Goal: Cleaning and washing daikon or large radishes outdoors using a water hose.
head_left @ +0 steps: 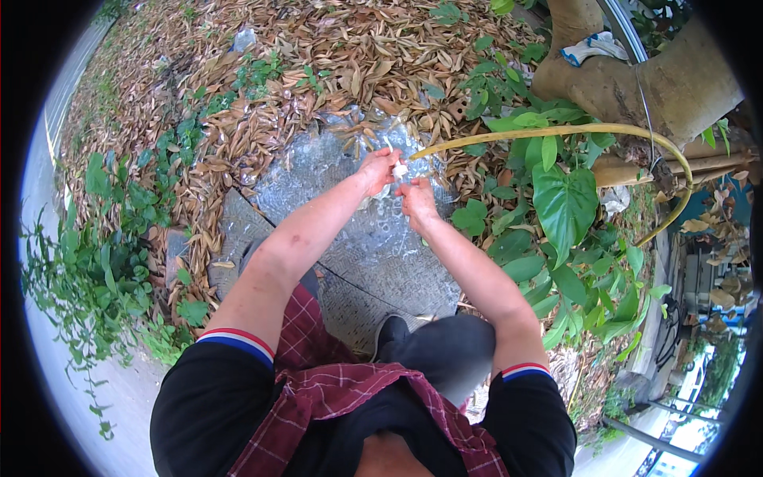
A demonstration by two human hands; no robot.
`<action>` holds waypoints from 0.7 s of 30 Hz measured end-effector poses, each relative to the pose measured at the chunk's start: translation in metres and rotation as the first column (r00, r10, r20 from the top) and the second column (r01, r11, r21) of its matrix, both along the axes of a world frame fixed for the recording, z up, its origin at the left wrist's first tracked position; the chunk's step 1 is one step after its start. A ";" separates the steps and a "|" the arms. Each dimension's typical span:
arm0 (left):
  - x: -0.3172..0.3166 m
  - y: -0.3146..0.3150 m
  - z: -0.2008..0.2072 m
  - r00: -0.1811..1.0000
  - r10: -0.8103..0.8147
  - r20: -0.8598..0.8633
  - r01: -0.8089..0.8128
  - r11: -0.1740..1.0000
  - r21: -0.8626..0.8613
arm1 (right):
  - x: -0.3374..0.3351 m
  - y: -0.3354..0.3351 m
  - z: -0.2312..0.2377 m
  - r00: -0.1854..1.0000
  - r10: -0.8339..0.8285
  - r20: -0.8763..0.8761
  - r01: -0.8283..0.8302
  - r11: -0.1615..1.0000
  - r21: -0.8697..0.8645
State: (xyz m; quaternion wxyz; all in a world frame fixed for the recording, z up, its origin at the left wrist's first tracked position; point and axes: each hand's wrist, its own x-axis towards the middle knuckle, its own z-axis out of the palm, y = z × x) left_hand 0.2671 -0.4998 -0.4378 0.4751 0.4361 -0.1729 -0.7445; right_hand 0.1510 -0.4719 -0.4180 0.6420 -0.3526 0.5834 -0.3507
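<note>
My left hand [378,172] is closed, its fingertips pinching a small white thing [400,169] whose kind I cannot make out. Just to the right and a little nearer to me is my right hand [418,200], fingers curled in. Whether it also grips part of the white thing is too small to tell. Close above both hands, the end of a yellow hose [509,135] points toward them. Beneath them lies a wet concrete slab [373,278], with pale splashes and bits around the hands.
Dry leaves [350,48] cover the ground beyond the slab. Green plants [564,207] crowd its right side, and more foliage [103,262] grows at left. A thick tree trunk [675,95] stands at the far right, with a white-and-blue glove [594,48] on it.
</note>
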 end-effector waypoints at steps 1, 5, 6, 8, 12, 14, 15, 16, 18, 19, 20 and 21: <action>0.002 -0.002 -0.001 0.996 -0.053 0.065 0.053 0.999 0.000 | 0.001 0.006 -0.001 0.997 0.015 -0.073 -0.013 0.999 0.035; -0.007 0.000 -0.005 0.967 -0.248 0.058 0.251 0.967 -0.042 | -0.010 -0.006 -0.014 0.939 -0.045 -0.340 -0.019 0.983 -0.183; -0.004 -0.004 -0.006 0.976 -0.204 0.077 0.209 0.976 -0.061 | -0.005 -0.005 -0.012 0.937 -0.039 -0.346 -0.023 0.985 -0.172; -0.004 -0.009 -0.008 0.968 -0.176 0.181 0.187 0.981 -0.045 | -0.010 0.011 -0.025 0.920 -0.080 -0.383 0.014 0.985 -0.172; -0.008 -0.010 -0.020 0.920 -0.325 0.219 0.366 0.913 -0.182 | 0.008 0.009 -0.007 0.854 -0.231 -0.466 0.093 0.949 -0.301; -0.006 -0.017 -0.018 0.947 -0.245 0.207 0.289 0.934 -0.212 | 0.001 0.011 -0.030 0.901 -0.280 -0.331 0.165 0.927 -0.336; -0.007 -0.015 -0.012 0.952 -0.195 0.236 0.240 0.955 -0.176 | 0.002 0.023 -0.034 0.906 -0.269 -0.325 0.173 0.940 -0.295; -0.006 -0.014 -0.011 0.951 -0.199 0.236 0.243 0.954 -0.176 | 0.003 0.028 -0.037 0.913 -0.256 -0.318 0.179 0.951 -0.253; -0.008 -0.007 -0.008 0.885 -0.318 0.341 0.393 0.902 -0.178 | 0.006 0.023 -0.030 0.871 -0.275 -0.407 0.165 0.944 -0.284; -0.007 -0.007 -0.011 0.915 -0.306 0.265 0.357 0.917 -0.176 | 0.011 0.016 -0.027 0.838 -0.296 -0.459 0.128 0.923 -0.362; -0.002 -0.010 -0.010 0.915 -0.299 0.273 0.352 0.920 -0.174 | 0.018 0.011 -0.024 0.810 -0.311 -0.497 0.078 0.897 -0.434; 0.004 -0.013 -0.009 0.929 -0.255 0.270 0.311 0.931 -0.193 | 0.023 0.013 -0.023 0.806 -0.306 -0.507 0.062 0.895 -0.442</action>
